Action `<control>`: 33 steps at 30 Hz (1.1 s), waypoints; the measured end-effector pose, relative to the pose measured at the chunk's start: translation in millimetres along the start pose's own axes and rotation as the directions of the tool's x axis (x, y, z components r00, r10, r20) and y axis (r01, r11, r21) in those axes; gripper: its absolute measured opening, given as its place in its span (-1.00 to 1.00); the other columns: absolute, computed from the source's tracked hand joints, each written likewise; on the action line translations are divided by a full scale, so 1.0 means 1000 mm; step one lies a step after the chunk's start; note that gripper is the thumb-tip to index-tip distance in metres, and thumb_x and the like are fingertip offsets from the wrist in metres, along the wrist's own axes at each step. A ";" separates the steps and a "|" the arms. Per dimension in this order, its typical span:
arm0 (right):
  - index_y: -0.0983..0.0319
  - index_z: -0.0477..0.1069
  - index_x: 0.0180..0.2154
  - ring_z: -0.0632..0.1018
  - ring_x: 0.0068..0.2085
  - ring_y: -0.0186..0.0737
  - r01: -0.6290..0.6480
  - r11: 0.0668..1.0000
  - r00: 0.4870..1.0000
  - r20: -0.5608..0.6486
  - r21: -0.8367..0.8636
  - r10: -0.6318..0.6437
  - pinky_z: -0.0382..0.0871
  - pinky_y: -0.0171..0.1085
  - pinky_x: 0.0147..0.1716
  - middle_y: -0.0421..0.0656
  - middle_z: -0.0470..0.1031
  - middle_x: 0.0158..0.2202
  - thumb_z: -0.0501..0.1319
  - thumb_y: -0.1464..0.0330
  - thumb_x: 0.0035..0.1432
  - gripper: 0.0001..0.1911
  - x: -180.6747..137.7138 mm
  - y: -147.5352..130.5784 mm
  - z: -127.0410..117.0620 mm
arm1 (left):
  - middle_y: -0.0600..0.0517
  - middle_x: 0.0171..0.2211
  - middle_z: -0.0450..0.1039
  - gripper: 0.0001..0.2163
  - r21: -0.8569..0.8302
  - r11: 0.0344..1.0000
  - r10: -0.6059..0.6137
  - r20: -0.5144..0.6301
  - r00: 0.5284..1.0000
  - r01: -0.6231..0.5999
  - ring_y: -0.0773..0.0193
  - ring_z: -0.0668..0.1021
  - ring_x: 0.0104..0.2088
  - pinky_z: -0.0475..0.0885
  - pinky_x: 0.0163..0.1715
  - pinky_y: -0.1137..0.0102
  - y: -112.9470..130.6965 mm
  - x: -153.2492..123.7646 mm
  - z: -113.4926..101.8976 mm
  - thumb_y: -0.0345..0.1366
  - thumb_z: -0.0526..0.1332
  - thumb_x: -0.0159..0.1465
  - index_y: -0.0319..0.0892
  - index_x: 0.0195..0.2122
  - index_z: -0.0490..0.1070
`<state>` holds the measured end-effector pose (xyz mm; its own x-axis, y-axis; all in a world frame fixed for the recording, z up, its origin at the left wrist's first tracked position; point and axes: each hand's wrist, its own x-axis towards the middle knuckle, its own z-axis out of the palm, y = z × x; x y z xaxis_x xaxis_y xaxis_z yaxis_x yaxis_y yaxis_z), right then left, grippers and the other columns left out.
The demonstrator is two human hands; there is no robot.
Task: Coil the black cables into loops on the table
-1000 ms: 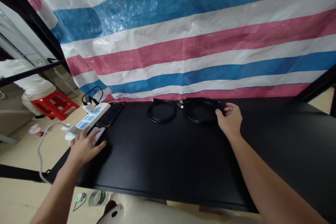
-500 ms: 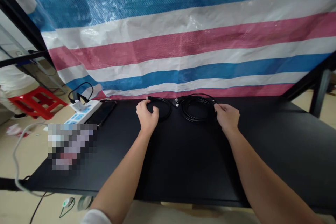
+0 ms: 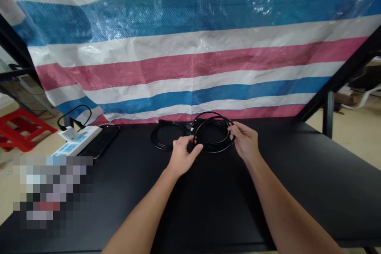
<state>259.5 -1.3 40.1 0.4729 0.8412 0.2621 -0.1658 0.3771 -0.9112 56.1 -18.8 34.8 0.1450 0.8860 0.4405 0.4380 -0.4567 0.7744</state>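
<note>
A coiled black cable (image 3: pixel 213 150) lies on the black table, with part of its loops raised above the rest. My right hand (image 3: pixel 245 137) pinches the coil's right side between thumb and fingers. At the coil's left edge, my left hand (image 3: pixel 183 155) is open, its thumb apart from its curved fingers, and the fingertips touch or nearly touch the cable. Just beyond the left hand lies a second black cable coil (image 3: pixel 157 143), with a light-tipped plug at its far side.
A white power strip (image 3: pixel 76 143) with a plugged-in charger and a dark phone (image 3: pixel 102 141) lie at the table's left. A pixelated patch covers something nearer. Behind hangs a striped plastic sheet (image 3: pixel 190 67). A red stool (image 3: pixel 24 129) stands on the floor at left.
My left hand has moved right, from the left coil to the right coil's edge. Some loops of the right coil are now lifted in my right hand. The view has shifted.
</note>
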 end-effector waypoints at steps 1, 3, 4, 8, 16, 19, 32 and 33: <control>0.21 0.49 -0.54 0.25 -0.70 -0.45 -0.004 1.000 1.000 0.016 -0.006 0.004 0.00 -0.41 -0.75 -0.28 0.41 -0.68 0.44 0.15 -0.42 -0.65 -0.001 0.000 0.002 | 0.01 -0.46 0.50 -0.85 -0.072 0.996 -0.049 0.017 0.999 0.050 0.22 0.52 -0.42 0.38 -0.28 0.28 0.003 0.000 0.003 -0.16 0.19 0.14 -0.12 -0.41 0.42; 0.20 0.50 -0.50 0.25 -0.69 -0.44 -0.010 1.000 1.000 0.029 -0.010 0.011 0.03 -0.39 -0.74 -0.25 0.45 -0.63 0.43 0.14 -0.41 -0.63 -0.001 0.001 0.002 | 0.06 -0.58 0.43 -0.81 -0.231 0.962 -0.151 -0.010 0.988 0.145 0.29 0.46 -0.54 0.35 -0.45 0.39 0.004 0.001 0.007 -0.16 0.17 0.17 -0.12 -0.51 0.35; 0.20 0.51 -0.48 0.23 -0.69 -0.44 -0.007 1.000 1.000 0.022 -0.009 0.007 0.03 -0.39 -0.74 -0.24 0.47 -0.61 0.41 0.10 -0.37 -0.62 0.000 0.002 0.001 | 0.09 -0.64 0.38 -0.79 -0.313 0.931 -0.207 -0.037 0.978 0.186 0.32 0.43 -0.59 0.32 -0.52 0.43 0.004 0.003 0.007 -0.15 0.17 0.17 -0.13 -0.53 0.33; 0.22 0.47 -0.46 0.20 -0.66 -0.42 0.024 0.980 0.984 -0.170 -0.198 -0.058 0.08 -0.36 -0.70 -0.22 0.44 -0.58 0.19 -0.02 -0.11 -0.57 0.011 0.011 -0.016 | 0.26 -0.78 0.03 -0.73 -0.616 0.734 -0.430 -0.095 0.898 0.286 0.46 0.15 -0.77 0.05 -0.75 0.53 -0.003 0.010 -0.005 -0.06 0.24 0.10 -0.14 -0.52 0.29; 0.21 0.49 -0.36 0.49 -0.18 -0.03 -0.038 0.580 0.979 -0.146 -0.814 -0.140 0.37 -0.08 -0.16 -0.04 0.49 -0.29 0.20 0.28 -0.15 -0.76 0.019 0.028 -0.033 | 0.23 -0.77 -0.02 -0.63 -0.858 0.434 -0.594 -0.045 0.803 0.274 0.52 0.06 -0.79 -0.04 -0.79 0.58 -0.004 0.020 -0.046 -0.08 0.17 0.20 -0.17 -0.63 0.17; 0.20 0.49 -0.34 0.48 -0.18 -0.01 -0.005 0.539 0.977 -0.119 -0.842 -0.176 0.38 -0.06 -0.19 -0.02 0.47 -0.26 0.18 0.28 -0.13 -0.75 0.018 0.033 -0.033 | 0.22 -0.76 -0.04 -0.62 -0.898 0.352 -0.638 -0.024 0.770 0.265 0.51 0.06 -0.80 -0.04 -0.79 0.57 -0.004 0.021 -0.056 -0.11 0.10 0.26 -0.17 -0.65 0.12; 0.13 0.39 -0.50 0.46 -0.32 -0.01 -0.068 0.466 0.980 -0.148 -0.882 -0.136 0.32 -0.06 -0.36 -0.06 0.38 -0.45 0.15 0.27 -0.06 -0.90 0.024 0.041 -0.048 | 0.23 -0.73 -0.15 -0.61 -0.941 0.244 -0.675 0.011 0.738 0.237 0.49 0.00 -0.78 -0.09 -0.80 0.54 -0.013 0.021 -0.076 -0.11 0.09 0.25 -0.15 -0.66 0.05; 0.14 0.35 -0.51 0.46 -0.35 -0.04 -0.074 0.508 0.975 -0.170 -0.858 -0.146 0.31 -0.09 -0.37 -0.08 0.37 -0.46 0.14 0.26 -0.05 -0.89 0.025 0.040 -0.047 | 0.23 -0.73 -0.15 -0.61 -0.942 0.239 -0.680 0.010 0.733 0.235 0.49 0.00 -0.78 -0.09 -0.80 0.54 -0.013 0.021 -0.077 -0.12 0.08 0.26 -0.15 -0.66 0.05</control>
<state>304.7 16.3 -4.5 0.6325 0.6989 0.3339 0.6232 -0.2032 -0.7552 -14.8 -0.4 68.7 -0.1828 0.9608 -0.2086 -0.6967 0.0231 0.7169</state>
